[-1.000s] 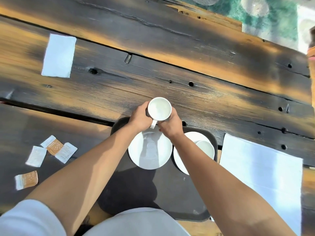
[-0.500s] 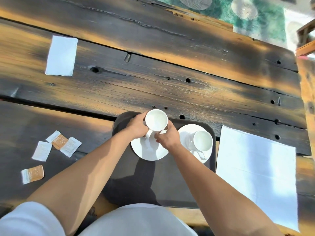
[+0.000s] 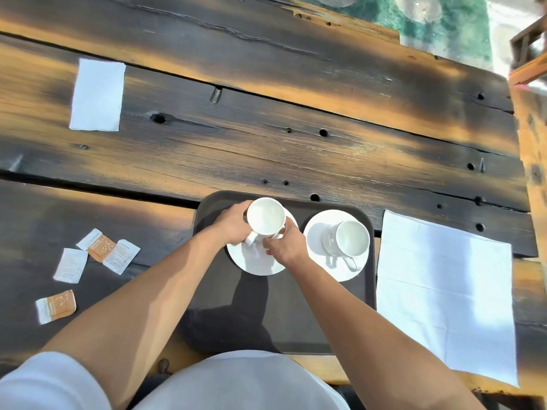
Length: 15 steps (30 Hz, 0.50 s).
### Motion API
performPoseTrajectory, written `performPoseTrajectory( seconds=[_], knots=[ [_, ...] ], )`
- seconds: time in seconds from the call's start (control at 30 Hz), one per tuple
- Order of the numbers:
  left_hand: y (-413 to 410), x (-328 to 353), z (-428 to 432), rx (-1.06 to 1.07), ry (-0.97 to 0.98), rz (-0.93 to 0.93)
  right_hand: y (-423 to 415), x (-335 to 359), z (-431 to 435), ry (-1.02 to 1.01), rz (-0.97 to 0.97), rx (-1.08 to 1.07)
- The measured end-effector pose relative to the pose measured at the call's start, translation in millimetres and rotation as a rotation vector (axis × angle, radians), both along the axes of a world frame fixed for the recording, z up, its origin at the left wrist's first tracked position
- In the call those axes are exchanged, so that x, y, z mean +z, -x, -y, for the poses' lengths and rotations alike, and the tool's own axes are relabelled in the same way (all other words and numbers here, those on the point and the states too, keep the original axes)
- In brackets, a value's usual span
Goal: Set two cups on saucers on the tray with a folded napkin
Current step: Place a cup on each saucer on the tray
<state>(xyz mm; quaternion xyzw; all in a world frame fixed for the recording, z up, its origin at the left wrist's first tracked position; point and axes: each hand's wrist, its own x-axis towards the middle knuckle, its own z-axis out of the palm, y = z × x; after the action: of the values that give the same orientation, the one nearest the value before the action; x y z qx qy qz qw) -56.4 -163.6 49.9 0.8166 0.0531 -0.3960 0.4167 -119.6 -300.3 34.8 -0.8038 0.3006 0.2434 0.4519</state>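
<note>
A dark tray point(image 3: 260, 315) lies on the wooden table in front of me. Two white saucers sit on its far half. On the left saucer point(image 3: 254, 261) stands a white cup point(image 3: 265, 216), and both hands are on it: my left hand point(image 3: 232, 224) wraps its left side, my right hand point(image 3: 285, 244) pinches near the handle. Whether the cup's base touches the saucer is hidden. The right saucer point(image 3: 316, 235) carries a second white cup point(image 3: 352, 239), handle toward me. A large unfolded white napkin point(image 3: 444, 294) lies right of the tray.
A small folded white napkin point(image 3: 97, 96) lies far left on the table. Several sugar packets point(image 3: 100, 253) are scattered left of the tray. The table's right edge point(image 3: 532, 173) borders a green rug and a wooden chair.
Both hands lowered the cup from beyond the saucer down onto the left saucer. The camera view shifted, so the right cup and saucer now show fully.
</note>
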Motion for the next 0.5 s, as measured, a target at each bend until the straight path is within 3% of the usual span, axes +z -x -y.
performPoseTrajectory(
  seconds=[0.5],
  knots=[
    [2.3, -8.0, -9.3, -0.035, -0.094, 0.078, 5.2, 7.8, 0.2, -0.030, -0.090, 0.022]
  ],
)
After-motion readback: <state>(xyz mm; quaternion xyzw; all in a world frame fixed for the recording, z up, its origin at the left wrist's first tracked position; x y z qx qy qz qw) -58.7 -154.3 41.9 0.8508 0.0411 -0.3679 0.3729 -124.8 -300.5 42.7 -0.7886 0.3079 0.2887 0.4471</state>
